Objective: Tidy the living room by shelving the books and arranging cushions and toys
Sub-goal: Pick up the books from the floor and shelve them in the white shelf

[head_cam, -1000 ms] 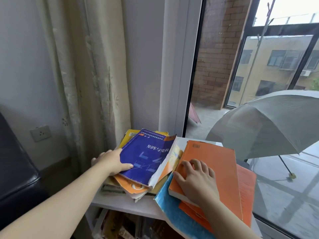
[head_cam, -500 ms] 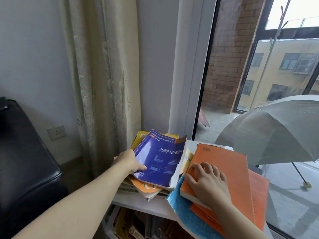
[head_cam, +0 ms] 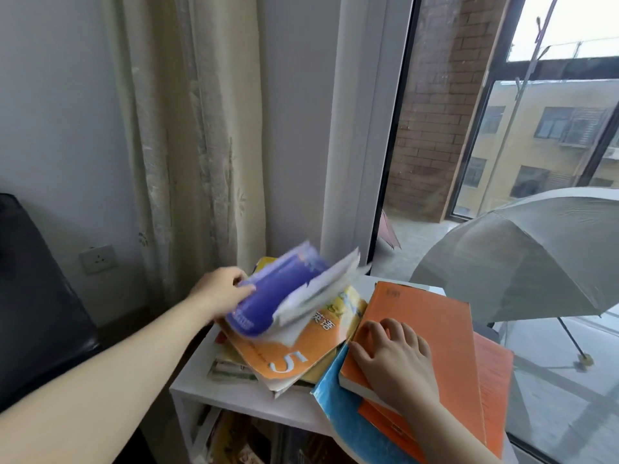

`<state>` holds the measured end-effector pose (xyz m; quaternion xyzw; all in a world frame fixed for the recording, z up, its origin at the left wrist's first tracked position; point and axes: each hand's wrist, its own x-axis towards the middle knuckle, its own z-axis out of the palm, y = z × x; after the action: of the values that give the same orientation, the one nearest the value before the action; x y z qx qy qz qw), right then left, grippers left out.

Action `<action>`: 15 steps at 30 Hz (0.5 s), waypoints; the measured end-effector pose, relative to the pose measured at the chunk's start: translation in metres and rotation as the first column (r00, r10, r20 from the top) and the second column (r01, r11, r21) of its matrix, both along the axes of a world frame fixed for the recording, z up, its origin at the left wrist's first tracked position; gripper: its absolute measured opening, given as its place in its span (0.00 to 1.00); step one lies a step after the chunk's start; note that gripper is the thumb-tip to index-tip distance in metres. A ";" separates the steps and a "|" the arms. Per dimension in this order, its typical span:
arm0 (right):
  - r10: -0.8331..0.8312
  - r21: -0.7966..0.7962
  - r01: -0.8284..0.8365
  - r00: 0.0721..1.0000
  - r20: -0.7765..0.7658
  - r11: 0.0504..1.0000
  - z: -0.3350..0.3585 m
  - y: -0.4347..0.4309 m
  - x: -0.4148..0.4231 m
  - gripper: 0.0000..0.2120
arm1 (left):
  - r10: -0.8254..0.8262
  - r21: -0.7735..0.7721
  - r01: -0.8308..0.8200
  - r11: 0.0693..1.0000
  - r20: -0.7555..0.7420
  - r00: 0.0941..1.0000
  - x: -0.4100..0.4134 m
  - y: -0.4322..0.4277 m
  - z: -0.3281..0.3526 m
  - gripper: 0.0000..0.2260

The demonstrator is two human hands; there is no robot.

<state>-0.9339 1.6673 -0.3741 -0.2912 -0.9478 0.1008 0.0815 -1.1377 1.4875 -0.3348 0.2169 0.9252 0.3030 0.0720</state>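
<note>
Shelving bks. My left hand (head_cam: 221, 289) grip is clamped on the blue book (head_cam: 268, 298), tilted up off the left pile (head_cam: 294, 351) w/ pages fanning. My right hand (head_cam: 397, 365) lies flat, grip apart, pinning the orange book (head_cam: 432, 324) at right. Next, I reckon: close the pages, slot it into the white shelf unit (head_cam: 197, 390) below.

The blue book (head_cam: 278, 296) is motion-blurred, its title unreadable; shelved books (head_cam: 241, 440) below run off the bottom edge.

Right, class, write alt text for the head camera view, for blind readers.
A person's left hand grips a blurred blue book, pages fanned open, above a messy pile of books on a white shelf unit; the right hand rests flat on an orange book. Behind, a cream curtain and an open grey umbrella outside the window.
</note>
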 end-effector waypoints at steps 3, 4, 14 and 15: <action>-0.010 0.000 0.010 1.000 -0.001 1.000 -0.002 0.002 -0.001 0.24 | 0.005 -0.248 0.033 0.968 0.154 0.988 0.003 0.008 -0.017 0.14; -0.013 0.001 0.013 1.000 -0.001 1.000 -0.003 0.003 -0.001 0.24 | 0.016 -0.266 0.034 0.963 0.182 0.983 0.004 0.010 -0.018 0.14; -0.013 -0.009 0.013 1.000 0.001 1.000 -0.003 0.004 0.000 0.26 | -0.054 -0.456 0.047 0.889 -0.002 0.999 0.008 0.013 0.007 0.22; -0.011 -0.021 0.011 1.000 -0.004 1.000 -0.001 0.004 0.000 0.26 | -0.064 -0.403 0.080 0.912 0.053 0.997 0.007 0.009 0.007 0.18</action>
<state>-0.9343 1.6711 -0.3753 -0.2971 -0.9449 0.1108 0.0810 -1.1311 1.4970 -0.3283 0.2253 0.9577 0.1065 0.1443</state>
